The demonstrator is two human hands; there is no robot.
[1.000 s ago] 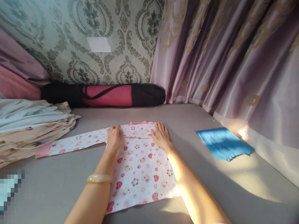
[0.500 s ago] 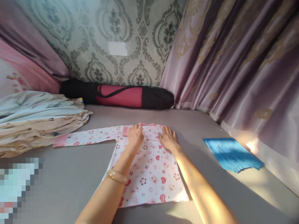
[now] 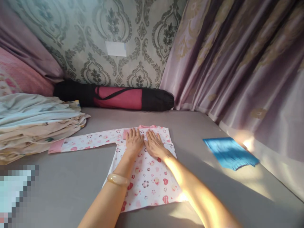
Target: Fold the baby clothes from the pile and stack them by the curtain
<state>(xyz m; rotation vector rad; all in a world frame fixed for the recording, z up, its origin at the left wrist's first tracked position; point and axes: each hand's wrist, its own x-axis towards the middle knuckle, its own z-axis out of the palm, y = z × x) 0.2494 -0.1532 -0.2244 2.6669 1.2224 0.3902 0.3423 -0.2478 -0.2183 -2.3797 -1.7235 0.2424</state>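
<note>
A white child's shirt [image 3: 147, 183] printed with pink hearts and flowers lies flat in front of me. Its left sleeve stretches out to the left and ends in a pink cuff [image 3: 56, 146]. The other sleeve is folded across the chest, its cuff beside my left hand. My left hand [image 3: 135, 141] rests flat on the upper chest, fingers extended, a pale bangle [image 3: 117, 179] on that forearm. Close beside it, my right hand [image 3: 155, 144] also lies flat on the folded sleeve, fingers pointing up toward the pink collar [image 3: 147, 126].
Folded blue cloth [image 3: 231, 153] lies to the right on the grey bed surface [image 3: 71, 180]. Heaped pale bedding [image 3: 38, 123] is at left. A black and red long bag [image 3: 118, 98] lies along the patterned wall. Purple curtains [image 3: 225, 63] hang at right.
My right hand has slid left from the shirt's right shoulder to beside my left hand. The left hand's fingers have flattened out and it has shifted slightly left.
</note>
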